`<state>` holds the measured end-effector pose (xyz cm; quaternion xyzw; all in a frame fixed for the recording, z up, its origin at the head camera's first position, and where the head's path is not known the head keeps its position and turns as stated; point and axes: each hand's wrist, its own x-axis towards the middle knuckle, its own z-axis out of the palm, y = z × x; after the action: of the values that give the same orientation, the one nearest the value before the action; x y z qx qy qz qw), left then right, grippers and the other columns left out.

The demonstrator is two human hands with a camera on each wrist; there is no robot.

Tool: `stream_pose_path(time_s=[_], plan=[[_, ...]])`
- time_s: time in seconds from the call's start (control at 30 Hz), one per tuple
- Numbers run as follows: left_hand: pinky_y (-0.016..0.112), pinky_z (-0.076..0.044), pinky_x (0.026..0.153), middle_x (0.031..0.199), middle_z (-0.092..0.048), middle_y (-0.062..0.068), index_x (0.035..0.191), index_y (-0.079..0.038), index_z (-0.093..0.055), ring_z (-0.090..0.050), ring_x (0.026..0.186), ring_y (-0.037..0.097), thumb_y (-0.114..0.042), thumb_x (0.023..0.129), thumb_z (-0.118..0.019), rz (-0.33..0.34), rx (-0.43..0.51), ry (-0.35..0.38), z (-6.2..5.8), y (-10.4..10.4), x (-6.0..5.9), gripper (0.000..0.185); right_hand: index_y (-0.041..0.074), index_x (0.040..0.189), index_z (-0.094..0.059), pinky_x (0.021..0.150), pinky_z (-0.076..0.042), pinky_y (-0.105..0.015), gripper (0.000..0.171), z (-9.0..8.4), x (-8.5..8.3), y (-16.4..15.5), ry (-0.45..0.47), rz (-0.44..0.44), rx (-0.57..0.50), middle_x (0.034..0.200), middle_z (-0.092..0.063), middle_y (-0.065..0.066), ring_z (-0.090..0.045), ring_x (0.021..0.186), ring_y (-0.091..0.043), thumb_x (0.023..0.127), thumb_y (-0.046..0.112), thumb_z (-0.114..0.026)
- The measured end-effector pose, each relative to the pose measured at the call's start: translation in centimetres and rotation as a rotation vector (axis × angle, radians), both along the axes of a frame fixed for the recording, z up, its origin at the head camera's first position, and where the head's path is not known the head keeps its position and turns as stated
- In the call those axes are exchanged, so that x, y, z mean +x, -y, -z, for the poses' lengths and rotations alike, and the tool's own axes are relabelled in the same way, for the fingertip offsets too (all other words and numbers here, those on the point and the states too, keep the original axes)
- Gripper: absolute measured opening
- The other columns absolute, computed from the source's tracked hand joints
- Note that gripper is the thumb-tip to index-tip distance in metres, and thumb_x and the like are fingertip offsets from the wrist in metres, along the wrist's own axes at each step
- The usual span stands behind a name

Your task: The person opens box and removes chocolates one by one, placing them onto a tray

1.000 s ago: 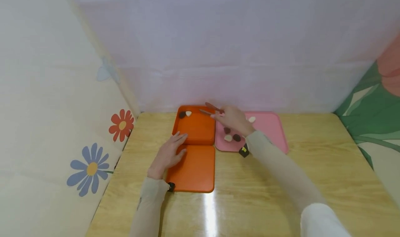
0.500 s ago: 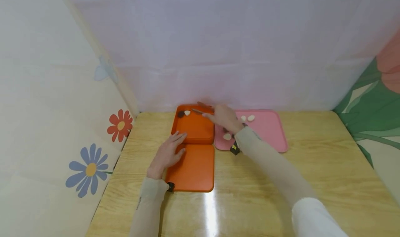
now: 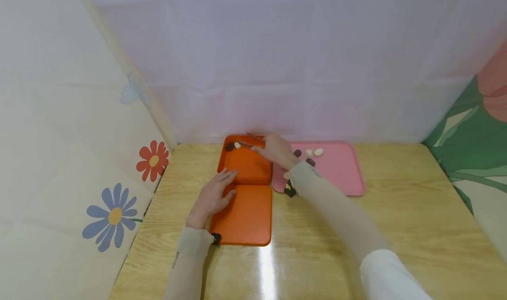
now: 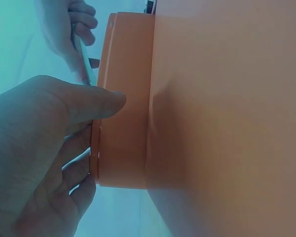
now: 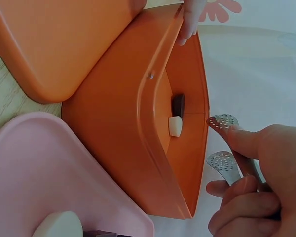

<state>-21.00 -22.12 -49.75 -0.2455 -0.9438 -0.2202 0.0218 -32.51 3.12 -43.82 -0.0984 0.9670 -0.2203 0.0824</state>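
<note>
My right hand (image 3: 279, 151) grips a pair of metal tongs (image 5: 241, 163) with perforated, spoon-like ends. The ends stand apart with nothing between them, near the far rim of the deep orange box (image 3: 248, 166). Inside the box lie a dark piece (image 5: 178, 104) and a whitish piece (image 5: 175, 126), side by side toward the far left. My left hand (image 3: 210, 199) rests at the box's near left corner, its fingers extended over the rim. Its thumb (image 4: 108, 103) is spread in front of the near wall, above a flat orange lid (image 3: 243, 221).
Right of the box lies a pink tray (image 3: 340, 177) with several pieces, including a white piece (image 3: 318, 152) and a dark piece (image 3: 310, 162). Behind the wooden table (image 3: 396, 203) hangs a pale cloth (image 3: 317, 71). A flower-printed panel (image 3: 115, 159) stands at the left.
My right hand has moved left with the tongs, bringing their ends closer to the two pieces in the box and exposing more of the pink tray. My left hand has stayed put.
</note>
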Motion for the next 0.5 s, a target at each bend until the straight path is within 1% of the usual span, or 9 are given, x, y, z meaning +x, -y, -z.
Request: stream_pose_path(time_s=[0.07, 0.17, 0.27, 0.33, 0.43, 0.5], plan=[[0.061, -0.037, 0.124, 0.162, -0.053, 0.016, 0.158, -0.006, -0.053, -0.04, 0.157, 0.038, -0.014, 0.1, -0.076, -0.002, 0.004, 0.0, 0.0, 0.0, 0.1, 0.062, 0.009, 0.113, -0.076, 0.045, -0.039, -0.024, 0.054, 0.2, 0.0, 0.3, 0.008, -0.001, 0.014, 0.07, -0.06, 0.0, -0.05, 0.052, -0.011, 0.103, 0.061, -0.063], [0.061, -0.038, 0.124, 0.161, -0.053, 0.016, 0.157, -0.005, -0.054, -0.041, 0.156, 0.038, -0.014, 0.1, -0.077, 0.0, 0.003, -0.01, 0.0, 0.0, 0.1, 0.062, 0.008, 0.092, -0.073, 0.044, -0.037, -0.024, 0.055, 0.4, 0.0, 0.7, 0.005, -0.016, 0.04, 0.062, -0.051, 0.002, -0.045, 0.048, -0.011, 0.104, 0.06, -0.061], [0.061, -0.038, 0.123, 0.161, -0.053, 0.016, 0.157, -0.005, -0.054, -0.041, 0.156, 0.038, -0.014, 0.1, -0.077, 0.0, -0.002, -0.015, 0.0, 0.0, 0.1, 0.062, 0.009, 0.077, -0.067, 0.044, -0.037, -0.024, 0.058, 0.7, 0.0, 1.2, -0.002, -0.033, 0.051, 0.058, -0.048, 0.001, -0.044, 0.046, -0.011, 0.105, 0.058, -0.06], [0.061, -0.038, 0.123, 0.161, -0.053, 0.016, 0.157, -0.006, -0.054, -0.041, 0.156, 0.038, -0.014, 0.1, -0.077, -0.002, -0.005, -0.015, 0.1, 0.0, 0.1, 0.062, 0.009, 0.076, -0.066, 0.044, -0.039, -0.025, 0.056, 1.0, 0.0, 1.6, -0.001, -0.03, 0.032, 0.059, -0.052, 0.0, -0.046, 0.047, -0.012, 0.106, 0.055, -0.061], [0.06, -0.038, 0.124, 0.161, -0.054, 0.016, 0.157, -0.007, -0.055, -0.041, 0.156, 0.038, -0.014, 0.1, -0.076, -0.004, -0.004, -0.015, 0.1, 0.0, 0.1, 0.061, 0.01, 0.08, -0.067, 0.046, -0.045, -0.026, 0.05, 1.4, 0.0, 2.2, -0.003, -0.019, 0.013, 0.064, -0.059, -0.003, -0.052, 0.05, -0.013, 0.107, 0.051, -0.061], [0.06, -0.039, 0.124, 0.161, -0.054, 0.016, 0.157, -0.006, -0.055, -0.042, 0.156, 0.038, -0.014, 0.1, -0.076, -0.004, -0.002, -0.018, 0.1, 0.0, 0.1, 0.061, 0.009, 0.083, -0.068, 0.05, -0.051, -0.03, 0.047, 1.7, 0.0, 2.6, -0.004, -0.007, -0.001, 0.067, -0.061, -0.004, -0.055, 0.051, -0.014, 0.107, 0.048, -0.062]])
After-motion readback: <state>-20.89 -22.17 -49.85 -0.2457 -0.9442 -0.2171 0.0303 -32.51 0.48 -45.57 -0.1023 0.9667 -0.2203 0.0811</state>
